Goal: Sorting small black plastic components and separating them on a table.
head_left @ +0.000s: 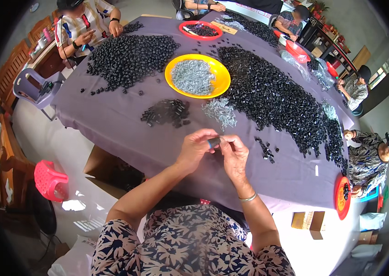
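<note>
Above the near edge of the cloth, my left hand [192,151] pinches a small black cylindrical part [213,142] with a blue band at its left end. At the other end of that part, my right hand [234,157] is closed in a pinch; what lies between its fingertips is too small to make out. Just beyond my hands sit a small heap of black cylindrical parts [167,113] and a loose pile of silvery screws [220,113]. A yellow plate [225,82] heaped with more screws stands farther back.
A large mound of round black caps [130,57] lies at the far left, and a long bank of black parts [272,92] runs down the right. Red trays [201,23] stand around the purple-grey cloth [111,119]. An open cardboard box [105,172] sits below the left edge. Several people work around the table.
</note>
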Action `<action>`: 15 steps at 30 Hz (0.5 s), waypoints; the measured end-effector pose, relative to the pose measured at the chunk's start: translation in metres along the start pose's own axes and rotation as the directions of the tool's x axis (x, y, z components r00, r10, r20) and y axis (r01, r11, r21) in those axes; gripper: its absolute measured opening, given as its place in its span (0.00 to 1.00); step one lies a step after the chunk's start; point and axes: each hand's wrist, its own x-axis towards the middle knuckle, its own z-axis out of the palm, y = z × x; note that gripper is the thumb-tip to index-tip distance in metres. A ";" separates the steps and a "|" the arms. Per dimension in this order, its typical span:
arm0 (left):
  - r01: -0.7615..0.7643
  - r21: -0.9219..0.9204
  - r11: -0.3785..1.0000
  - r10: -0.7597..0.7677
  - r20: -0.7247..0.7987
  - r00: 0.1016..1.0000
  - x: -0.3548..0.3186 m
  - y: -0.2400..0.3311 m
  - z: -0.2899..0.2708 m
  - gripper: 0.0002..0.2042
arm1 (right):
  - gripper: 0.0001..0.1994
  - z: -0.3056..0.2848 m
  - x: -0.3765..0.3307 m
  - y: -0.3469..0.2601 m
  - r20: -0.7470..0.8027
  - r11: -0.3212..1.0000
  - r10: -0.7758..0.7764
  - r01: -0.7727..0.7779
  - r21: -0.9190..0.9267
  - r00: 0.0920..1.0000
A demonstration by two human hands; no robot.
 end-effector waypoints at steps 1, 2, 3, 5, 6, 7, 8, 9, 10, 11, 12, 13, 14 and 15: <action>-0.001 0.018 1.000 0.001 -0.003 1.000 -0.001 -0.001 -0.001 0.08 | 0.02 0.000 0.001 -0.003 -0.003 1.000 0.002 -0.002 -0.001 1.000; 0.004 0.017 1.000 -0.004 -0.003 1.000 -0.001 -0.001 -0.001 0.08 | 0.03 -0.002 0.003 -0.007 0.029 1.000 0.024 -0.024 -0.018 0.999; -0.010 0.049 0.999 0.010 0.008 1.000 -0.001 0.000 -0.001 0.09 | 0.04 -0.003 0.004 -0.012 0.060 0.998 0.049 -0.047 -0.034 0.997; -0.011 0.081 0.997 0.009 0.014 1.000 -0.001 0.002 -0.001 0.09 | 0.04 -0.006 0.007 -0.018 0.081 0.991 0.094 -0.085 -0.104 0.992; -0.055 0.102 0.993 0.055 0.006 0.998 -0.001 0.003 -0.002 0.10 | 0.04 -0.008 0.009 -0.019 0.105 0.978 0.133 -0.114 -0.173 0.986; -0.092 0.125 0.988 0.092 0.002 0.996 -0.001 0.001 -0.003 0.10 | 0.04 -0.010 0.010 -0.018 0.092 0.976 0.151 -0.134 -0.172 0.984; -0.185 0.107 0.977 0.182 0.035 0.983 0.000 0.000 -0.004 0.11 | 0.04 -0.010 0.012 -0.016 0.110 0.972 0.185 -0.165 -0.168 0.977; -0.158 0.155 0.975 0.153 0.043 0.987 0.001 0.002 -0.006 0.12 | 0.04 -0.011 0.015 -0.014 0.127 0.967 0.219 -0.198 -0.163 0.967; -0.158 0.187 0.970 0.147 0.071 0.987 0.004 0.003 -0.010 0.12 | 0.04 -0.013 0.018 -0.013 0.157 0.960 0.230 -0.197 -0.200 0.960; -0.158 0.217 0.963 0.139 0.097 0.985 0.004 0.006 -0.012 0.12 | 0.04 -0.013 0.022 -0.017 0.185 0.949 0.267 -0.226 -0.218 0.946; -0.215 0.217 0.952 0.191 0.126 0.974 0.004 0.008 -0.011 0.13 | 0.03 -0.014 0.026 -0.022 0.227 0.944 0.312 -0.273 -0.186 0.923; -0.268 0.210 0.940 0.236 0.164 0.958 0.006 0.011 -0.008 0.13 | 0.03 -0.016 0.032 -0.025 0.258 0.934 0.352 -0.320 -0.156 0.900; -0.224 0.176 0.959 0.191 0.183 0.964 0.007 0.014 -0.007 0.14 | 0.03 -0.019 0.035 -0.026 0.281 0.927 0.373 -0.344 -0.147 0.884; -0.202 0.178 0.963 0.171 0.176 0.970 0.009 0.013 -0.010 0.14 | 0.03 -0.020 0.037 -0.025 0.306 0.920 0.392 -0.367 -0.138 0.868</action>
